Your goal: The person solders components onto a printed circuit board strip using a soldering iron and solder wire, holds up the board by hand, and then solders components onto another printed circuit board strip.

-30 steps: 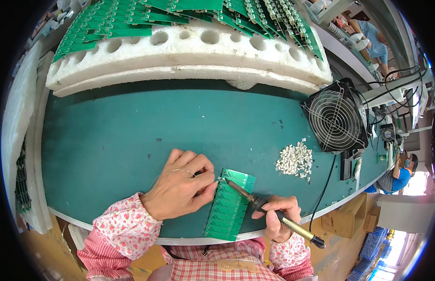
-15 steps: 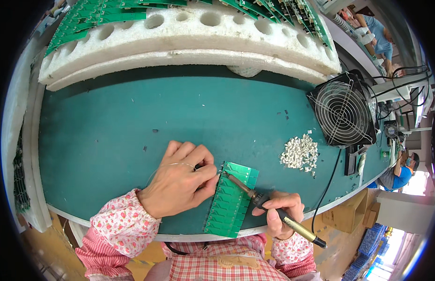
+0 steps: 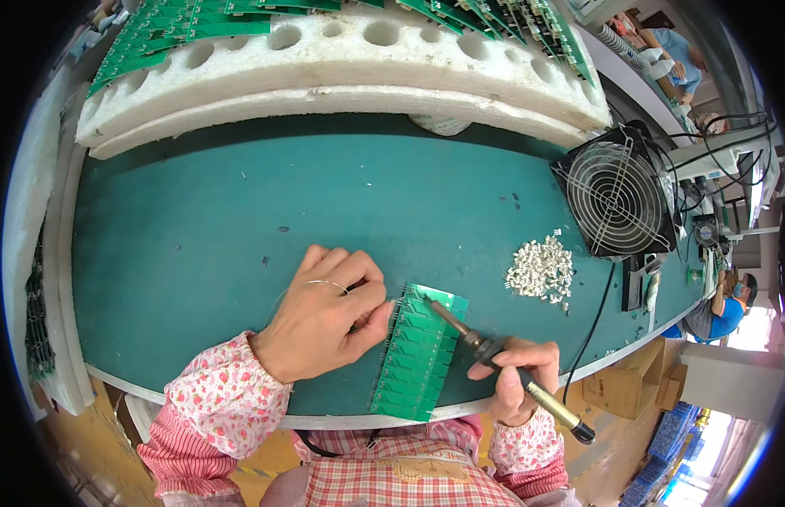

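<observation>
A green circuit board (image 3: 415, 359) lies near the table's front edge, with a row of metal pins along its left side. My right hand (image 3: 524, 378) grips a soldering iron (image 3: 527, 379) with a black and gold handle. Its tip is over the upper part of the board; whether it touches cannot be made out. Just left of the board, my left hand (image 3: 329, 317) is closed in a pinch on a thin solder wire (image 3: 325, 282) that loops over the back of the hand. The wire's end is hidden by the fingers.
A heap of small silvery-white connectors (image 3: 540, 270) lies to the right, near a black fan (image 3: 616, 193) with a wire grille. White foam racks (image 3: 342, 80) full of green boards stand at the back and left. Small black pieces (image 3: 283, 229) dot the green tabletop. Co-workers sit far right.
The iron's tip has moved off the pins at the board's upper left edge, rightward over the board. My left hand has drawn slightly up and away from the pins.
</observation>
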Available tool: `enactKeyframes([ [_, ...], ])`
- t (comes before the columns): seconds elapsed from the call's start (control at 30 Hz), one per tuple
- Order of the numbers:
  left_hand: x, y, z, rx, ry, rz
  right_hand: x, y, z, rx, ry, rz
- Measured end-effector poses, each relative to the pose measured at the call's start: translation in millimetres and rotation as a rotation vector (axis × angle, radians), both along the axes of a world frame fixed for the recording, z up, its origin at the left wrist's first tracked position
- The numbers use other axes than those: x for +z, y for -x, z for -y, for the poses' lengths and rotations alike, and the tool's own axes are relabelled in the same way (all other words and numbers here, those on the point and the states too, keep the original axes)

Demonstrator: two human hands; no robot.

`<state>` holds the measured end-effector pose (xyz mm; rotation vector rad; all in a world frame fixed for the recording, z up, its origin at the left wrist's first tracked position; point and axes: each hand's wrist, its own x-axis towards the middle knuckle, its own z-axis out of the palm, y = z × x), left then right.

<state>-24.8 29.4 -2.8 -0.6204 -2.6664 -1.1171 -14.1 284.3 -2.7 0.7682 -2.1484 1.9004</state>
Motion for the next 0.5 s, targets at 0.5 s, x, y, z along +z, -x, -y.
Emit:
enactKeyframes([
  [0.5, 67, -58, -53, -0.488, 0.446, -0.137, 62, 21, -165, -0.999, -0.173, -0.315],
])
